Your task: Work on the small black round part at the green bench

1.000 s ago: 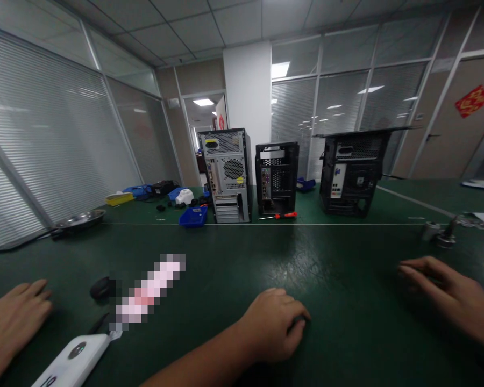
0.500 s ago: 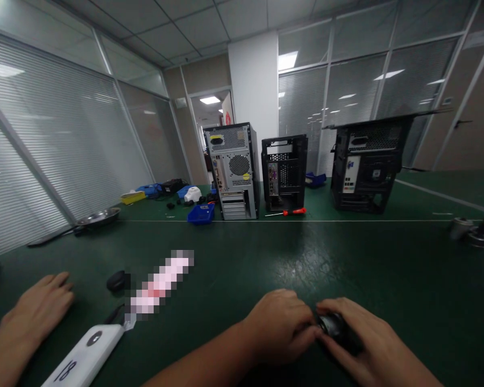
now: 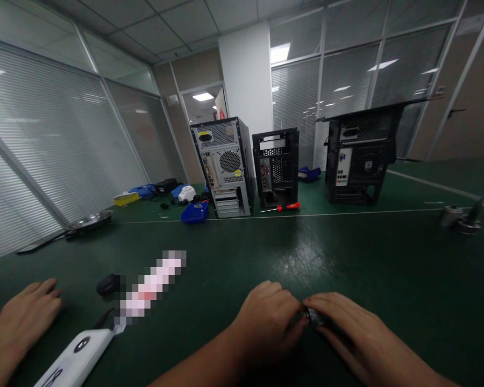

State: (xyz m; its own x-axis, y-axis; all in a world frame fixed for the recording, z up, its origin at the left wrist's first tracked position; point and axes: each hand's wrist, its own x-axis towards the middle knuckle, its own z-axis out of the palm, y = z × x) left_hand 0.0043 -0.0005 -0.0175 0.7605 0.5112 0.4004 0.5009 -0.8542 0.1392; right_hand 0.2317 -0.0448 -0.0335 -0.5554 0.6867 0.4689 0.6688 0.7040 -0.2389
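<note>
My left hand (image 3: 266, 322) rests on the green table (image 3: 387, 269) near its front edge, fingers curled. My right hand (image 3: 355, 338) lies just right of it, with its fingertips meeting those of the left. Between the fingertips of both sits a small black part (image 3: 311, 316), pinched from both sides and mostly hidden. Another person's hand (image 3: 22, 322) lies flat and open at the far left.
A white device (image 3: 75, 359), a pixelated strip (image 3: 151, 285) and a small black object (image 3: 108, 283) lie front left. Three computer cases (image 3: 223, 166) (image 3: 276, 166) (image 3: 361, 161), a red screwdriver (image 3: 286, 206) and a blue bin (image 3: 194, 213) stand at the back. Metal pan (image 3: 89, 220) left; metal pieces (image 3: 460, 219) right.
My right hand swept in from the far right to my left hand and closed onto the small black part there. The hand at the far left barely moved.
</note>
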